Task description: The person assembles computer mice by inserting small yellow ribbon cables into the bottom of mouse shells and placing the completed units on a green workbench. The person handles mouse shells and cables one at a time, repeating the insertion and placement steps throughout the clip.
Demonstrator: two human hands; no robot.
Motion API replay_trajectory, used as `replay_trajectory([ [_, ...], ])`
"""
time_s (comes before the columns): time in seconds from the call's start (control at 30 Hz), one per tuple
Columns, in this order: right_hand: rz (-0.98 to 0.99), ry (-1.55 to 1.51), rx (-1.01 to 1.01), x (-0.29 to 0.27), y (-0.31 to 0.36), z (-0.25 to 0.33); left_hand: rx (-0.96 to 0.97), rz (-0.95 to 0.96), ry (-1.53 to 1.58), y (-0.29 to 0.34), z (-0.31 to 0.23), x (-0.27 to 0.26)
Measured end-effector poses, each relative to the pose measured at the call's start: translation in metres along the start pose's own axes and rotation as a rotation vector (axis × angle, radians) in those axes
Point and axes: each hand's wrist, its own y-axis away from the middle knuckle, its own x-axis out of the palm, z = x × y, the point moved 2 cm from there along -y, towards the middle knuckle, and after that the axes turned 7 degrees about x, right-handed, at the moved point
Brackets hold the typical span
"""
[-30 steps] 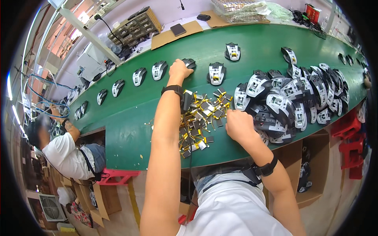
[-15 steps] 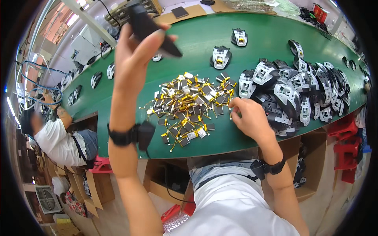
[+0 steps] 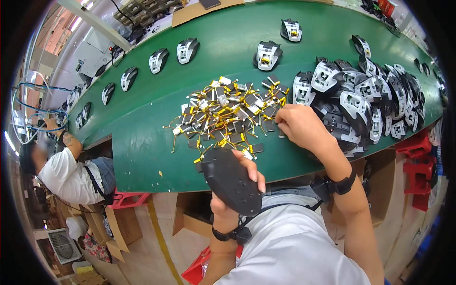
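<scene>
My left hand [image 3: 225, 210] is wrapped round a black computer mouse shell [image 3: 232, 180], held up close to me in front of the table's near edge. Its dark, smooth face with small holes is toward me; the other face is hidden. My right hand [image 3: 304, 127] rests at the right side of a loose pile of small wired batteries [image 3: 228, 107] with yellow tape. Its fingers are curled in a pinch, and whatever sits between them is hidden. Just right of that hand lies a large heap of black-and-white mouse shells [image 3: 354, 107].
Further mouse shells stand on the green table [image 3: 147, 137], two beyond the batteries [image 3: 268, 56] and several in a row at the left. Another person [image 3: 76, 166] sits at the far left. Cardboard boxes [image 3: 190, 223] and red stools [image 3: 418, 175] are below the table.
My left hand has come down from high at the left to near my body, still holding the mouse shell. My right hand has shifted slightly up, staying beside the batteries.
</scene>
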Motion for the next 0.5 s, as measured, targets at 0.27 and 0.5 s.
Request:
replay_trajectory([
  [0.27,-0.213,-0.724,0.23,-0.016,0.005,0.014,-0.074,0.027,0.02,-0.001,0.006,-0.022],
  [0.5,-0.305,-0.971,0.275,-0.034,0.007,0.028,-0.132,0.006,0.152,-0.01,0.017,-0.017],
])
